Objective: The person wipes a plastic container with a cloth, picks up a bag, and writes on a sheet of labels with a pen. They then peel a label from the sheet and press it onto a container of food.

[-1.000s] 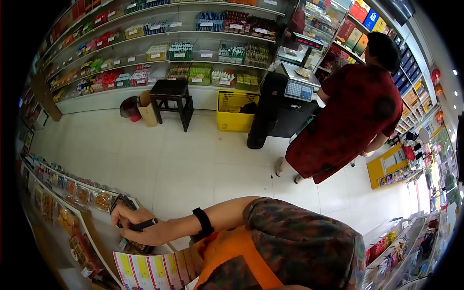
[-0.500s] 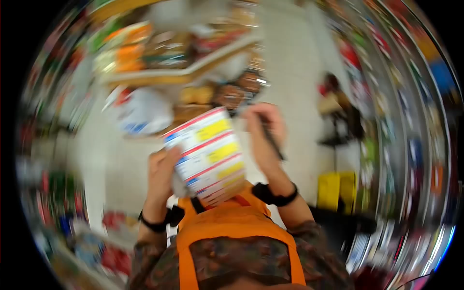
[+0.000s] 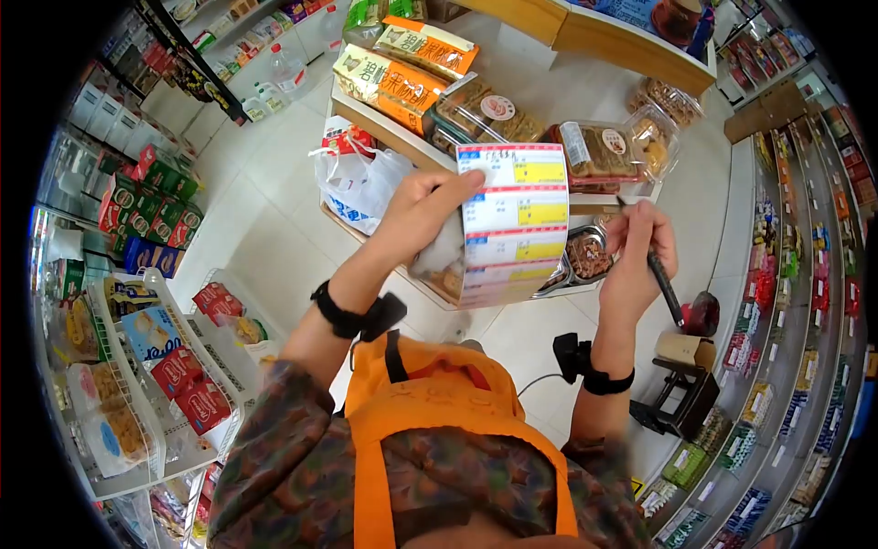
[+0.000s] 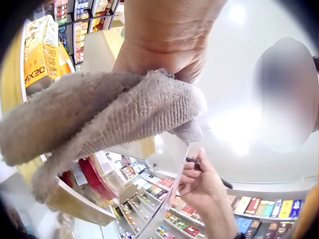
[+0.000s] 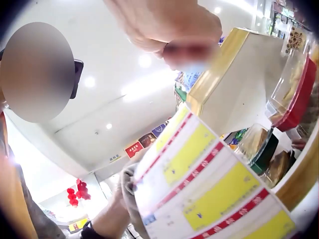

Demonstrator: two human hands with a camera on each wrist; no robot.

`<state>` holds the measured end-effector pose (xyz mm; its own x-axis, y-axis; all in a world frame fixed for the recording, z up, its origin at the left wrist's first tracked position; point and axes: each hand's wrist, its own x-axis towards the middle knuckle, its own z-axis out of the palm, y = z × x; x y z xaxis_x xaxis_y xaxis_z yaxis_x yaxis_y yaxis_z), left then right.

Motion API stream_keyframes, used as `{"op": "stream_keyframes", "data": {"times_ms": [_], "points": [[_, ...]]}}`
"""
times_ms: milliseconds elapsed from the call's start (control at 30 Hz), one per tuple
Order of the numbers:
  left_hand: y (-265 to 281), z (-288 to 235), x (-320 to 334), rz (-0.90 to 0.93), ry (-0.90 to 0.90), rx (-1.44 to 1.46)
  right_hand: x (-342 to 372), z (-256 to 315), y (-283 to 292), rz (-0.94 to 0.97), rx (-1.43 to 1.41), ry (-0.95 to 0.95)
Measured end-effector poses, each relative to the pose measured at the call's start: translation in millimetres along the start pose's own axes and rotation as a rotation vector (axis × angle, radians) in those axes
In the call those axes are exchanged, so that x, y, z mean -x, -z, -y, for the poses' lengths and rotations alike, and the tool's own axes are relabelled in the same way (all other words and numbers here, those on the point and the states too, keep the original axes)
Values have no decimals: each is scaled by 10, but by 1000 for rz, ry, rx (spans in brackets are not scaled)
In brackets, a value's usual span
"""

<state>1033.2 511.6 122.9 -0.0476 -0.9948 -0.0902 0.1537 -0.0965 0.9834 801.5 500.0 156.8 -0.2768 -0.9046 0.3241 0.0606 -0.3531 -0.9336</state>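
The left hand [image 3: 422, 212] grips a sheet of price labels [image 3: 514, 212] at its left edge, thumb on top, together with a grey cloth [image 3: 441, 251] beneath it. In the left wrist view the cloth [image 4: 134, 107] hangs in folds under that hand. Handwriting shows on the top label. To the right of the sheet, apart from it, the right hand [image 3: 640, 258] pinches a black pen [image 3: 665, 285], its tip pointing up and left. The right wrist view shows the labels [image 5: 214, 184] close up, with red bands and yellow blocks.
Beyond the sheet, a display stand holds orange packs [image 3: 389, 87] and clear food boxes [image 3: 596, 151]. A white plastic bag [image 3: 370, 188] lies at its left side. A wire rack [image 3: 151, 403] stands at left, a dark stool [image 3: 679, 395] at right, before long stocked shelves [image 3: 777, 366].
The view has swung from the shop floor and the person in red to the stand. The sheet is now held up before the body, and the right hand has left the goods with the pen.
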Motion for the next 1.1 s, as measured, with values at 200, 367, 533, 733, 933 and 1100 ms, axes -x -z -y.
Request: {"op": "stream_keyframes", "data": {"times_ms": [200,367,533,733,933,1100], "points": [[116,101,-766,-38,21,91,-543,-69,-391,159,43,-1],[375,160,-1161,-9,55,105,-765,-247,-769,258,113,-61],[571,206,-1360,1,81,0,-940,-606,-1045,321,225,-47],[726,249,-1472,44,81,-91,-1074,-814,-1539,273,147,-244],[760,260,-1468,125,91,-160,-1125,-1099,-1712,251,120,-297],[743,298,-1467,96,187,-184,-1070,-1175,-1695,226,83,-270]]}}
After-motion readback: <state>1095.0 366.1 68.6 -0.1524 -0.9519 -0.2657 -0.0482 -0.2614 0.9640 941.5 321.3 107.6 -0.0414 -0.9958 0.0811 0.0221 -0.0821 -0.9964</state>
